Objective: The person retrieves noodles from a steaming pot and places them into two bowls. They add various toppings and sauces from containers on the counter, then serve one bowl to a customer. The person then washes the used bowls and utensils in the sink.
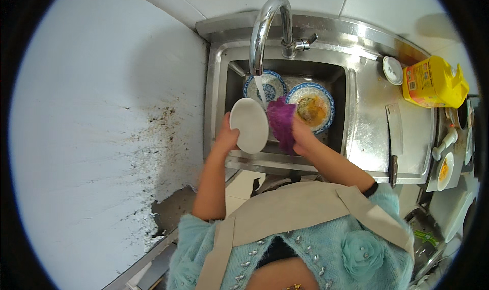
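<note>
My left hand (228, 134) grips a plain white dish (249, 125) by its left edge, tilted over the sink basin (339, 110). A bunched purple cloth (281, 123) is in my right hand (302, 136), just right of the dish and apart from it. Water (261, 87) runs from the curved chrome faucet (258, 41) and passes behind the dish's upper edge. Lower in the basin lies a blue-and-white patterned plate (273, 84). Beside it sits a blue-rimmed bowl (327, 95) with yellowish liquid and food bits, partly behind my right hand.
On the steel drainboard (368, 137) lies a cleaver (395, 131), handle towards me. A yellow plastic jug (433, 81) and a white round lid (392, 70) stand behind it. Further right is a white bowl of food (445, 172). A stained wall (114, 110) borders the sink's left side.
</note>
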`<action>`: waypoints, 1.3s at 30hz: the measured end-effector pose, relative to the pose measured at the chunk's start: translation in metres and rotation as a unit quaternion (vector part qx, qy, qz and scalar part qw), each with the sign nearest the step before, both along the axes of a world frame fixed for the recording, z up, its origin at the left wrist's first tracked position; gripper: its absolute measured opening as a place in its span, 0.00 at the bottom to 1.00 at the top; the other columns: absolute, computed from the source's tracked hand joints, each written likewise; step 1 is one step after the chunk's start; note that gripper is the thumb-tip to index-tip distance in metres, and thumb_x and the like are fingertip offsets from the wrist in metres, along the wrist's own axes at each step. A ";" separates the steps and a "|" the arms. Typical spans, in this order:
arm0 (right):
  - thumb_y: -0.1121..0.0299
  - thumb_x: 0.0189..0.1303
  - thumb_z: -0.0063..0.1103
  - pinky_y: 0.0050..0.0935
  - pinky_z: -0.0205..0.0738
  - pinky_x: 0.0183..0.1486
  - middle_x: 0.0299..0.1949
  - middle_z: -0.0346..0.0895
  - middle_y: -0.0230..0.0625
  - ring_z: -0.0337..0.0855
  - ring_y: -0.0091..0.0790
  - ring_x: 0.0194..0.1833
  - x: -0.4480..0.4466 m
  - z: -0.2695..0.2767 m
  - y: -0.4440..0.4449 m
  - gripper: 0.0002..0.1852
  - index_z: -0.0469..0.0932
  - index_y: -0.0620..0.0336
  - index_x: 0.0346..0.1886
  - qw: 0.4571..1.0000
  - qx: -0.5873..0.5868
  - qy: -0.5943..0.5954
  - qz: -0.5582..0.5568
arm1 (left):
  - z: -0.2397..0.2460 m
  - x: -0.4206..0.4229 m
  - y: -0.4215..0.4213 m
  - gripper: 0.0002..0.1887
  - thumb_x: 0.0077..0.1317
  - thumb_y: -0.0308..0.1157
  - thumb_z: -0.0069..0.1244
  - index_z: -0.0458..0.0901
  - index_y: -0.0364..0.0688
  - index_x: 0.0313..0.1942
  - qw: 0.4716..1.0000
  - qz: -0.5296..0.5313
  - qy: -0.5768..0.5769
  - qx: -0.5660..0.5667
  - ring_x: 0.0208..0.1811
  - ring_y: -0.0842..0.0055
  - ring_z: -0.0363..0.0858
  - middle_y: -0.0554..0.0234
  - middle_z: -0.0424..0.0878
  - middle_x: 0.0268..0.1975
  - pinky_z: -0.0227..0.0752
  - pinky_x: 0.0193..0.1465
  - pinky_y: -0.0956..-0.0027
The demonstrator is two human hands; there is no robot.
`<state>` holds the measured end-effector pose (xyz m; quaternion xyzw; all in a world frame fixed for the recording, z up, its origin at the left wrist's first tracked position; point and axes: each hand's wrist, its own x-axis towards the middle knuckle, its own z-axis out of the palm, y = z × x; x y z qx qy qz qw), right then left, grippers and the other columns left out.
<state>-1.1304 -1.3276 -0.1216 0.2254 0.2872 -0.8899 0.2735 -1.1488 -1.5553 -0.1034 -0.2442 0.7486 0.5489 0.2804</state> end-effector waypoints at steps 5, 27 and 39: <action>0.67 0.62 0.43 0.34 0.69 0.48 0.42 0.75 0.39 0.75 0.37 0.43 -0.017 -0.025 -0.086 0.16 0.69 0.57 0.52 0.955 0.280 0.091 -0.031 | 0.003 0.040 0.040 0.32 0.68 0.47 0.41 0.48 0.51 0.68 0.996 0.032 0.087 0.012 0.61 0.57 0.64 0.50 0.62 0.62 0.73 0.49 0.55; 0.75 0.47 0.56 0.40 0.72 0.46 0.38 0.76 0.41 0.78 0.45 0.42 -0.010 0.040 -0.025 0.15 0.74 0.60 0.42 0.580 0.489 0.537 0.368 | 0.001 0.052 0.000 0.24 0.71 0.37 0.38 0.52 0.47 0.65 0.933 0.268 0.169 0.170 0.56 0.67 0.69 0.56 0.65 0.58 0.73 0.50 0.63; 0.61 0.47 0.64 0.53 0.62 0.56 0.57 0.68 0.50 0.69 0.51 0.59 0.014 0.085 0.033 0.14 0.81 0.57 0.35 0.489 0.648 0.584 0.000 | -0.011 0.042 0.096 0.14 0.65 0.30 0.45 0.70 0.42 0.52 0.708 0.110 -0.260 0.647 0.41 0.73 0.81 0.59 0.79 0.44 0.82 0.40 0.66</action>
